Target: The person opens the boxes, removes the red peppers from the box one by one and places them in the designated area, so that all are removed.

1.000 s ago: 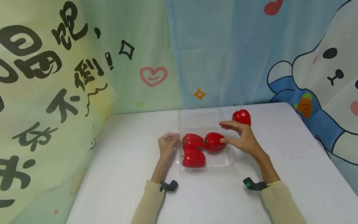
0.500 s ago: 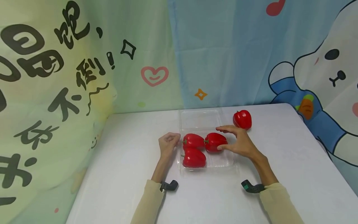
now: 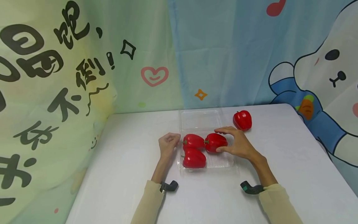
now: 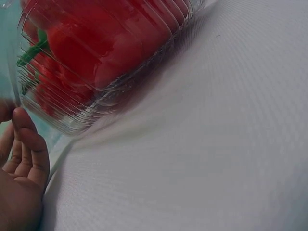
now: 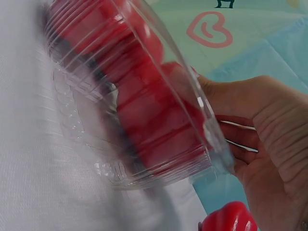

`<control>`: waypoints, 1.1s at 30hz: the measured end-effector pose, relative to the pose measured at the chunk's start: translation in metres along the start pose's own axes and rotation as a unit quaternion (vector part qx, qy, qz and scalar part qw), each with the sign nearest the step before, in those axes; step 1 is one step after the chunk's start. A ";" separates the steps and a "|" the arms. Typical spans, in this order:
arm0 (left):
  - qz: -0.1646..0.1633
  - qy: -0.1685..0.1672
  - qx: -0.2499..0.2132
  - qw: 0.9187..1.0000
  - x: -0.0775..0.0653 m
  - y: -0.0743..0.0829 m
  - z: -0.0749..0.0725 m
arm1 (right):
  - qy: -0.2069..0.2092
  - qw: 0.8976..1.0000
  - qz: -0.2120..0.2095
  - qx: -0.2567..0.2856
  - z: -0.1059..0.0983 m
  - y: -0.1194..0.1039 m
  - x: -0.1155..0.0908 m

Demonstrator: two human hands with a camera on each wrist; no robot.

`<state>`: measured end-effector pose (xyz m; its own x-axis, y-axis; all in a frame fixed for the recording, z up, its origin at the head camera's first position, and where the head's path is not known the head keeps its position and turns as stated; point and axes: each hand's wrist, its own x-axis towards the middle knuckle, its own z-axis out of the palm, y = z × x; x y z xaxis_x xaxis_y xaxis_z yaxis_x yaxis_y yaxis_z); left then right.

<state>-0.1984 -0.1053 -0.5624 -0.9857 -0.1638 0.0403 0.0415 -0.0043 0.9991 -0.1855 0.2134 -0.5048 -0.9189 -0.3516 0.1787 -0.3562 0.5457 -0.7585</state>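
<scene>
A clear plastic clamshell box (image 3: 221, 161) lies unfolded on the table, its lid (image 3: 199, 119) flat toward the back. Three red bell peppers are in its base: one at back left (image 3: 193, 142), one at front left (image 3: 194, 158), one at back right (image 3: 216, 142). My left hand (image 3: 168, 144) pinches the box's left rim between thumb and finger, as the left wrist view shows. With the thumb in front and the fingers behind, my right hand (image 3: 237, 143) spans the back-right pepper. Its fingertips are partly hidden in the right wrist view.
Another red bell pepper (image 3: 242, 120) sits on the white table (image 3: 126, 174), behind the right hand and right of the lid. A printed curtain (image 3: 223, 56) hangs along the table's back edge.
My right hand has shifted left and slightly nearer, its thumb coming round the front of the back-right pepper. The left hand stays at the box's rim.
</scene>
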 end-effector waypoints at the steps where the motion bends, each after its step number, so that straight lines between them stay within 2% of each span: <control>1: 0.000 0.000 0.000 1.000 0.000 0.000 0.000 | -0.002 1.000 0.003 -0.003 0.000 -0.001 0.000; 9: 0.000 0.003 0.007 1.000 0.000 -0.001 0.000 | -0.010 1.000 0.004 -0.026 0.000 -0.003 0.001; 22: -0.002 0.004 0.003 1.000 0.002 -0.002 0.001 | 0.002 0.999 -0.015 -0.050 0.002 -0.004 0.004; 33: 0.006 0.000 -0.009 1.000 0.001 -0.001 0.000 | -0.015 0.998 -0.004 -0.057 0.002 -0.005 0.005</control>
<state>-0.1994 -0.1052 -0.5630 -0.9850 -0.1643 0.0524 0.0565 -0.0199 0.9982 -0.1879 0.2077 -0.5013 -0.9112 -0.3779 0.1639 -0.3816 0.6248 -0.6812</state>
